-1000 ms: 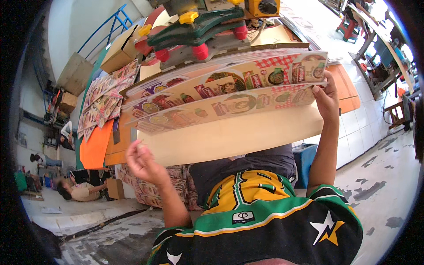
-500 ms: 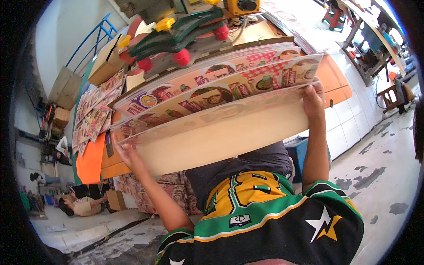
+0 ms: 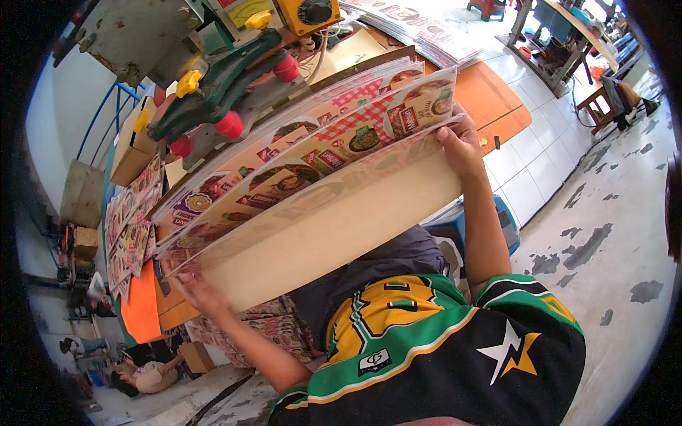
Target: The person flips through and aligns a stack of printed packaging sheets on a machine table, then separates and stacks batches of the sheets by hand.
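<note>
A long cream sheet (image 3: 334, 231) with a clear, glossy upper edge stretches between my two hands, tilted toward me. My right hand (image 3: 462, 148) pinches its far right corner, thumb on top. At the opposite end, my left hand (image 3: 201, 287) is at the lower left corner; its fingers are partly seen through the clear edge and slightly blurred. Just behind the cream sheet stands a long printed food sheet (image 3: 362, 138) with a red checked pattern. More printed sheets (image 3: 284, 133) lean behind it against the machine's front edge.
A machine with a dark green arm (image 3: 217, 85), yellow knobs and red pads stands behind the sheets. Printed pieces (image 3: 131, 245) and an orange sheet (image 3: 142, 312) lie at left on the orange table (image 3: 501, 106). A blue bin (image 3: 497, 220) is by my right side. Another person (image 3: 153, 373) sits far left.
The machine and table have shifted left in the picture and the scene is more slanted. Both hands have moved left with the cream sheet, keeping their hold at its ends.
</note>
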Motion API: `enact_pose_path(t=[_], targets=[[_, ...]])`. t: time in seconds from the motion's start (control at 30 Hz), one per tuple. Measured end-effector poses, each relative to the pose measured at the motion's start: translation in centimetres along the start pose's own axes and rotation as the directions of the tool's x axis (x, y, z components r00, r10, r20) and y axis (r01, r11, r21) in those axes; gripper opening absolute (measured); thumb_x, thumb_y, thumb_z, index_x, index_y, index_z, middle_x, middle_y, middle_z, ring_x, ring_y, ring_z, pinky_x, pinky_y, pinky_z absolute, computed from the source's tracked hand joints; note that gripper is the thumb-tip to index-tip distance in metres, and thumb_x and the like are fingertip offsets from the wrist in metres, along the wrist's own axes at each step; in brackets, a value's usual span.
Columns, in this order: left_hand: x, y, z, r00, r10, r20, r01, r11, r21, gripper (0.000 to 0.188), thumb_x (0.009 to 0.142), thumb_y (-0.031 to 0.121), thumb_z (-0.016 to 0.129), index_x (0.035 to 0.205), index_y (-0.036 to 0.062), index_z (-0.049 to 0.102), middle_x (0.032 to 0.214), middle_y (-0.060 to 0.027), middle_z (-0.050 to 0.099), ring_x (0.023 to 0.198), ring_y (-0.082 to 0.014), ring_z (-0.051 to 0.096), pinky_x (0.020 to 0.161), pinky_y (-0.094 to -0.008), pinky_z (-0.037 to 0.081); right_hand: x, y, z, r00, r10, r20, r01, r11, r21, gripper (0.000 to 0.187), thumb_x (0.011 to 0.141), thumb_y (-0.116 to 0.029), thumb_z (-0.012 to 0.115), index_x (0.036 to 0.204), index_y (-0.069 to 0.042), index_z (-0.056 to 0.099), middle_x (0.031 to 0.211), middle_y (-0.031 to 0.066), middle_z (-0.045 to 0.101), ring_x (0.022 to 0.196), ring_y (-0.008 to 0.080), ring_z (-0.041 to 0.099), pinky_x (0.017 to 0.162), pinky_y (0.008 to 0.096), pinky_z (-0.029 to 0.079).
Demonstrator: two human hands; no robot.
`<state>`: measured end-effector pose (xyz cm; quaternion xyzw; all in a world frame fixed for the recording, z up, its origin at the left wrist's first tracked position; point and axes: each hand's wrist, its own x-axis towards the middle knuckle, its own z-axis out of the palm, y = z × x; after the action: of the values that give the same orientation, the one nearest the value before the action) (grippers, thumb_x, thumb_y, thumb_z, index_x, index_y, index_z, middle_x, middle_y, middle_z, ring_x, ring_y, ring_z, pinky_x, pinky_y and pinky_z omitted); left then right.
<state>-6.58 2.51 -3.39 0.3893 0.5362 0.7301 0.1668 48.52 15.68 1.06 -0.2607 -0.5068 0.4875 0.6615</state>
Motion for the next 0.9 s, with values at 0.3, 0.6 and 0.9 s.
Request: enact_pose_path(t=[0.3, 0.6, 0.9], targets=[[-1.4, 3.3, 4.1, 0.991, 0.104, 0.086, -0.117, 0.978, 0.171, 0.063, 0.099, 0.026, 0.056, 0.149, -0.0012, 0.028, 0.153, -0.0138, 0.034, 0.140, -0.0229, 0.032, 0.115, -0.0368, 0.026, 0.1, 0.2, -0.1, 0.998, -0.005, -0.066, 0.004, 1.000, -0.025, 0.058, 0.084, -0.027, 0.077, 0.127, 0.002, 0.051, 0.119, 0.0098, 0.063, 0.109, 0.0172, 0.059, 0.095, 0.0324, 0.046], [-1.5, 4.2, 4.5, 0.983, 0.133, 0.126, -0.145, 0.985, 0.093, 0.064, 0.099, 0.026, 0.057, 0.150, 0.0008, 0.027, 0.153, -0.0141, 0.033, 0.136, -0.0243, 0.037, 0.113, -0.0387, 0.030, -0.1, 0.4, -0.6, 0.991, -0.122, -0.052, 0.104, 0.958, -0.267, 0.069, 0.089, -0.050, 0.065, 0.130, 0.003, 0.051, 0.124, 0.0112, 0.061, 0.108, 0.0165, 0.060, 0.095, 0.0309, 0.047], [-1.4, 4.3, 3.9, 0.983, 0.096, 0.158, -0.107, 0.992, 0.063, 0.062, 0.098, 0.025, 0.058, 0.147, -0.0018, 0.032, 0.148, -0.0165, 0.039, 0.135, -0.0236, 0.039, 0.112, -0.0369, 0.029, -0.6, 0.5, 0.7, 0.987, -0.076, -0.143, 0.058, 0.990, -0.126, 0.073, 0.088, -0.046, 0.069, 0.138, 0.000, 0.042, 0.121, 0.0079, 0.058, 0.112, 0.0169, 0.055, 0.095, 0.0315, 0.043]])
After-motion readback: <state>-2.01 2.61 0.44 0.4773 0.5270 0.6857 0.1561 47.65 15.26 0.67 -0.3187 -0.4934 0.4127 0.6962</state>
